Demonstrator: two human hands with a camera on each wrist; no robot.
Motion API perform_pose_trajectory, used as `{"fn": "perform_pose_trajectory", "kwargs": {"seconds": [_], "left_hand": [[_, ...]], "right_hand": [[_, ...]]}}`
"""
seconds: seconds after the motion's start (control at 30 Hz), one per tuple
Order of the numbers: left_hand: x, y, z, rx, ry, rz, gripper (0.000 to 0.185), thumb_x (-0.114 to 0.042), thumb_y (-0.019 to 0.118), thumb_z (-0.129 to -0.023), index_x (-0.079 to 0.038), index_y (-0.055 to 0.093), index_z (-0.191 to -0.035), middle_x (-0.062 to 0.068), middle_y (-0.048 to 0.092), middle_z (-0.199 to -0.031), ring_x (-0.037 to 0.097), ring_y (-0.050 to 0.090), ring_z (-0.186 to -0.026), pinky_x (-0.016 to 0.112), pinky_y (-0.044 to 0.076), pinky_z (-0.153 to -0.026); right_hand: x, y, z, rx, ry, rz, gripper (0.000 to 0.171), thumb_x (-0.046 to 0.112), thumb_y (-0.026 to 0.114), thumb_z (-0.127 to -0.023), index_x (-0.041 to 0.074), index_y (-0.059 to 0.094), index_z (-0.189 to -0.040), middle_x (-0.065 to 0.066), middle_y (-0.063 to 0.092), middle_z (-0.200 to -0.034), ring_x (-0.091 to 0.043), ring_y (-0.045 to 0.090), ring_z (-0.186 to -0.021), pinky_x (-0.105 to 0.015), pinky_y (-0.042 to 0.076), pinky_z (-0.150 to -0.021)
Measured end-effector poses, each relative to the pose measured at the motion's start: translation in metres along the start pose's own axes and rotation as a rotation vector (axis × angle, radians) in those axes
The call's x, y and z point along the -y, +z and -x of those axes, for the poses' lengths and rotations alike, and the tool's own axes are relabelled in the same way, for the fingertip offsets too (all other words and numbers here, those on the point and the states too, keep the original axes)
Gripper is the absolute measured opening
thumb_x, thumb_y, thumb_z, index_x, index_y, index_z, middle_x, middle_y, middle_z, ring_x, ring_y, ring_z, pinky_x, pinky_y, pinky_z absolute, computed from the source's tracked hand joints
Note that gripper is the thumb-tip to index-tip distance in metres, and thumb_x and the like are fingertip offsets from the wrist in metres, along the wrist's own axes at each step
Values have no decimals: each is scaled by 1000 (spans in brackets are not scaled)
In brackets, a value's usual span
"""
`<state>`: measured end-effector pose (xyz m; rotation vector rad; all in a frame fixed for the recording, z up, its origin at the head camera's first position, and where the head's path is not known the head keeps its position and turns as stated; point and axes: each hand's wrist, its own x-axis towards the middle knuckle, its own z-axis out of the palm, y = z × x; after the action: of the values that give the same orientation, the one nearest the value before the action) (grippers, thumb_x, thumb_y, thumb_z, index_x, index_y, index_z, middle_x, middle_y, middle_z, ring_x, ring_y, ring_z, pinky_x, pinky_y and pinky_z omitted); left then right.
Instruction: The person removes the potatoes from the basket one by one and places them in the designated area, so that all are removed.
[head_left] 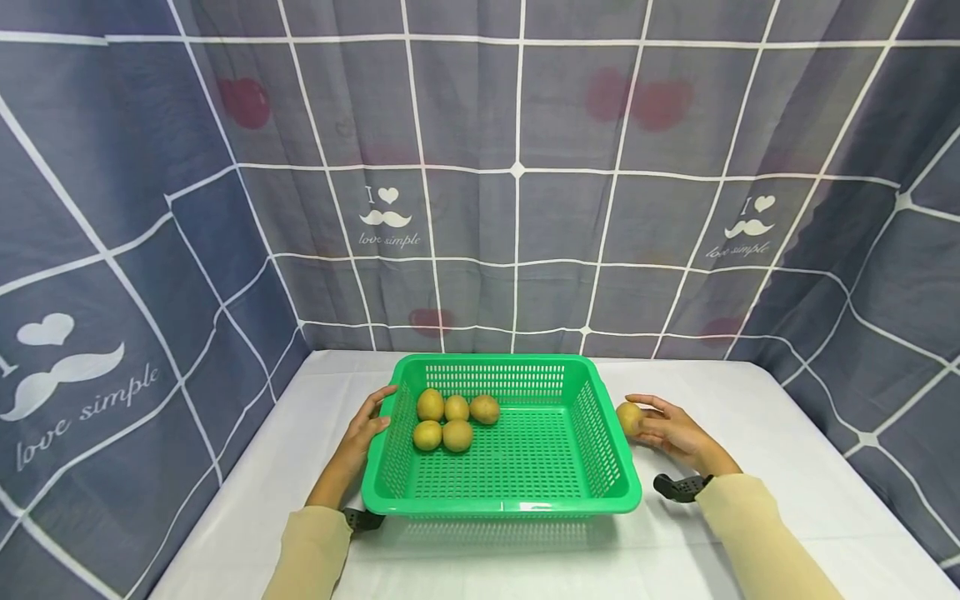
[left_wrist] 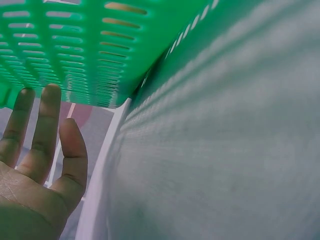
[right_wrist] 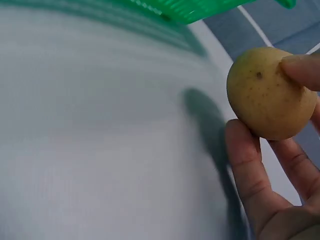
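Observation:
A green slotted basket (head_left: 607, 467) stands on the white table, holding several yellow-brown fruits (head_left: 450, 421) in its far left part. My left hand (head_left: 367, 425) rests against the basket's left rim with straight fingers (left_wrist: 47, 125); the basket wall (left_wrist: 75, 45) fills the left wrist view. My right hand (head_left: 663, 427) holds one more yellow-brown fruit (head_left: 628, 417) just outside the basket's right wall. In the right wrist view the fingers (right_wrist: 247, 165) and thumb pinch this fruit (right_wrist: 267, 92) above the table.
The white table (head_left: 750, 400) runs on either side of the basket. A grey checked curtain (head_left: 517, 208) closes in the back and both sides. The basket's near and right parts hold no fruit.

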<state>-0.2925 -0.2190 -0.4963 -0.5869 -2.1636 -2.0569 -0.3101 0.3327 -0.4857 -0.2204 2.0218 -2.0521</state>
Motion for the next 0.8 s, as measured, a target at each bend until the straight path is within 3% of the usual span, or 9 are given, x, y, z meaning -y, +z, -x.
{"fn": "perform_pose_trajectory", "kwargs": {"seconds": [0.13, 0.3, 0.43, 0.57, 0.8], "left_hand": [[0, 0, -1, 5, -2, -1, 57, -7, 40, -105, 7, 35, -159, 34, 31, -166, -1, 52, -126, 21, 47, -99], [0, 0, 1, -4, -7, -26, 55, -9, 42, -105, 3, 38, -159, 30, 31, -168, 12, 43, -142, 27, 41, -109], [1, -1, 2, 2, 8, -29, 56, -9, 42, -104, 3, 39, -158, 31, 24, -170, 42, 19, -159, 56, 24, -121], [1, -1, 2, 6, 13, -15, 54, -9, 43, -103, -8, 49, -156, 36, 17, -171, 58, 0, -159, 76, 9, -119], [-2, 0, 2, 1, 13, 0, 54, -8, 43, -103, -25, 55, -153, 33, 23, -169, 51, 9, -158, 57, 21, -117]], "right_hand": [[0, 2, 0, -43, 0, 148, 59, -7, 62, -97, -16, 46, -153, -15, 63, -128, -13, 69, -104, -30, 61, -89], [-2, 2, 2, -61, 2, 331, 64, -2, 69, -93, -16, 47, -151, -24, 67, -132, -16, 67, -105, -32, 58, -86], [-3, 1, 5, -33, -14, 361, 66, -1, 71, -93, -16, 46, -152, -23, 69, -131, -16, 65, -105, -32, 56, -84], [0, 1, 5, -35, -16, 384, 64, 0, 70, -94, -15, 46, -152, -25, 67, -134, -14, 62, -102, -31, 54, -80], [1, -3, 1, -18, -35, 444, 62, 5, 71, -97, -11, 49, -153, -32, 58, -146, -18, 62, -106, -33, 51, -77]]}}
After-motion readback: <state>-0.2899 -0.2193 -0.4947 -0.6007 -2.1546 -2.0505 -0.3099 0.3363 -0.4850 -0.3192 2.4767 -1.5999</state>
